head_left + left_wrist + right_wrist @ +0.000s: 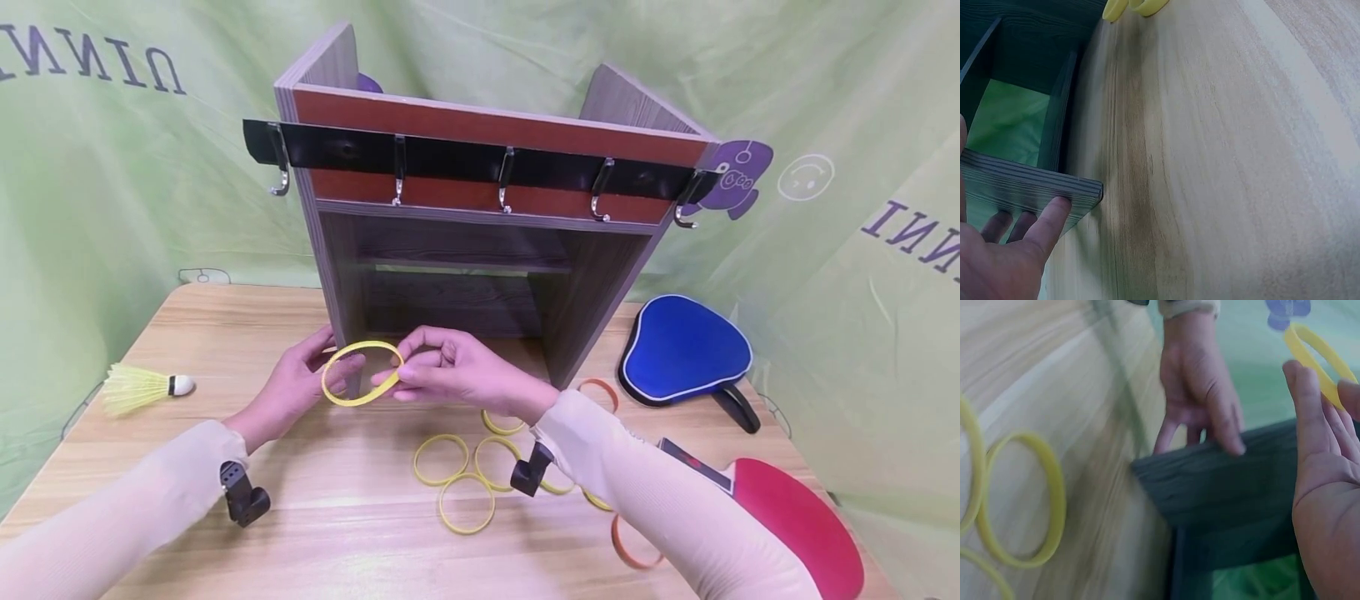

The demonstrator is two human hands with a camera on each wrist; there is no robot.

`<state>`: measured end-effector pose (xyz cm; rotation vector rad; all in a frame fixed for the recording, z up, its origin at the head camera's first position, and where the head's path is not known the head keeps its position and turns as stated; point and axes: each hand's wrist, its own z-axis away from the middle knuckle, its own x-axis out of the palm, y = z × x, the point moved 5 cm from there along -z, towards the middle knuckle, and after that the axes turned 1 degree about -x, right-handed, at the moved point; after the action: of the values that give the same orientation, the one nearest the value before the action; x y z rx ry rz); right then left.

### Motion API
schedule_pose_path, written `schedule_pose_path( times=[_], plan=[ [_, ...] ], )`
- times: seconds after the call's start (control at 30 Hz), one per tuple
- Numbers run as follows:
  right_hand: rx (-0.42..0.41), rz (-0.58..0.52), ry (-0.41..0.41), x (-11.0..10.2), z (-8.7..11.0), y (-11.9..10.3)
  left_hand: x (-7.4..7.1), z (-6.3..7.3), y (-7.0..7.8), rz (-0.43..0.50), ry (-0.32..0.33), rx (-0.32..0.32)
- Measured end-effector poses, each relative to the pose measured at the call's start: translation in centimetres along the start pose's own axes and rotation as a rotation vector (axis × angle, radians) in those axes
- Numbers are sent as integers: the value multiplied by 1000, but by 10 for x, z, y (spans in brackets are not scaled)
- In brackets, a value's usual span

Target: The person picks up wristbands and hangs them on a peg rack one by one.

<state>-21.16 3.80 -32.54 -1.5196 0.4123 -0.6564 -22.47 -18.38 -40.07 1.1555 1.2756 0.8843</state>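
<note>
A dark grey wooden shelf unit (318, 250) stands upright, with a black hook rail (450, 158) across its red-brown front board. My left hand (288, 387) grips the lower front edge of its left side panel (1029, 178), thumb on the inner face and fingers on the outer. Just in front of the unit, my right hand (457, 367) pinches a yellow ring (360, 403) between thumb and fingers. Held up off the table, the ring overlaps the left hand in the head view. All the visible hooks are bare.
Several yellow rings (466, 532) and two orange rings (617, 542) lie around the right forearm. To the right are a blue paddle case (686, 350) and a red table tennis paddle (795, 517). A yellow shuttlecock (142, 387) lies at the left. Green curtain (105, 192) surrounds the table.
</note>
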Motion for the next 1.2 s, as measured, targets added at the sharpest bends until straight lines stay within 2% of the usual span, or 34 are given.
schedule_pose_path(
  times=[0.1, 0.2, 0.37, 0.6, 0.8, 1.0, 1.2],
  plan=[
    [-52, -2, 17, 8, -1, -10, 0, 0, -1, -18, 6, -8],
    [-94, -13, 49, 14, -2, -20, -1, 1, 0, -46, 13, 14],
    [-154, -53, 100, 25, -7, -36, 0, 0, -1, -2, -16, 28],
    [-276, -91, 106, 45, -19, -69, 0, -1, -1, -33, -5, -16],
    [-358, -157, 152, 57, -25, -91, -2, -1, 3, -31, -24, -21],
    [-406, -231, 161, 66, -32, -100, -6, 1, 4, -34, -23, -12],
    [-417, -239, 209, 63, -34, -98, -3, -1, 1, -21, -32, -5]
  ],
)
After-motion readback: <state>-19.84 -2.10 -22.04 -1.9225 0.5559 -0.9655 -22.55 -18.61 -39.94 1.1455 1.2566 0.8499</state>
